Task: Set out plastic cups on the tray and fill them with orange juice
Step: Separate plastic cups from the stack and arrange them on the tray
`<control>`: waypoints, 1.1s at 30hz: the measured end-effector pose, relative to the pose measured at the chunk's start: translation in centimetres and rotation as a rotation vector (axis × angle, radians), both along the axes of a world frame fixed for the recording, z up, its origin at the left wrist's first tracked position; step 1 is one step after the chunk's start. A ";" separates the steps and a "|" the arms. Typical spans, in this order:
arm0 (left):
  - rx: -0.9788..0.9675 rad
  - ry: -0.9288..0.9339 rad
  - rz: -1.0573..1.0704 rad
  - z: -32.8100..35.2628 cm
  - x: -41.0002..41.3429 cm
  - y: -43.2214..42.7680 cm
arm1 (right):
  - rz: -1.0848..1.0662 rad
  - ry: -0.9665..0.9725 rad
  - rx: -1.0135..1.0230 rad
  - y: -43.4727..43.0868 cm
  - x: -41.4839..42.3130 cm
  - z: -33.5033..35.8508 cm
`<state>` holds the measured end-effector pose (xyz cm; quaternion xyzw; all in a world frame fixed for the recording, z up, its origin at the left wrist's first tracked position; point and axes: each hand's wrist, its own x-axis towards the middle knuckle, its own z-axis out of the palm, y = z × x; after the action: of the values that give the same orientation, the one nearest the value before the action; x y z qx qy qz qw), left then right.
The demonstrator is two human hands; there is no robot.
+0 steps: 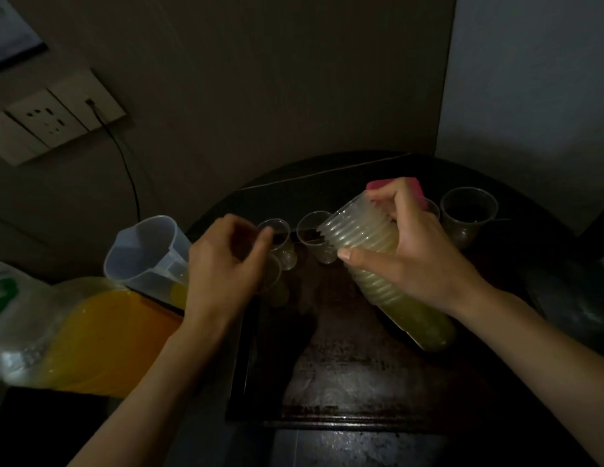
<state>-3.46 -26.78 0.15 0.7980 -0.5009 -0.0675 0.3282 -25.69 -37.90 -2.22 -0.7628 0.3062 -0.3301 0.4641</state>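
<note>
Head view, in dim light. On a round dark table [563, 264], a worn dark tray [344, 382].

Over the tray's far right part, the right hand [418, 251], wrapped round a tall stack of cups [371, 257]: thumb across the ribbed side, fingers over the rim. Stack tilted, mouth toward the far left, base low toward the near right.

Over the tray's far left corner, the left hand [223, 264], blurred, fingers curled down onto a single cup [273, 276] just beneath them and gripping it, as far as the blur allows.

Between the two hands, toward the tray's far edge, two clear cups standing upright: a left cup [282, 241] just beyond the left fingertips, and a middle cup [315, 237] just beside the mouth of the stack. Past the right hand, a far right cup [469, 214], upright, whether on the tray or off it impossible to tell. Behind the right knuckles, something pink [378, 185], not identifiable.

Left of the tray, near the left wrist, a clear jug [149, 254] with a little orange juice [177, 293] at the bottom. Nearer, a plastic bag [24, 332] over something orange. On the left wall, a socket panel [48, 119] with a black cable [125, 163] hanging down.
</note>
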 end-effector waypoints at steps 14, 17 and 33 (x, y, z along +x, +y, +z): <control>0.192 0.411 -0.231 5.6 -3.8 -2.4 | 0.127 0.038 -0.056 0.5 0.1 0.9; 0.237 0.410 -0.226 5.8 -3.8 -2.7 | 0.151 0.063 -0.069 0.5 0.0 1.0; 0.201 0.073 -0.117 4.6 -1.5 -2.1 | -0.038 0.088 -0.058 -3.0 -3.1 1.3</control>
<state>-5.00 -28.91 4.72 0.7932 -0.5253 -0.1654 0.2599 -28.82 -40.91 -0.90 -0.7838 0.3309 -0.3138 0.4216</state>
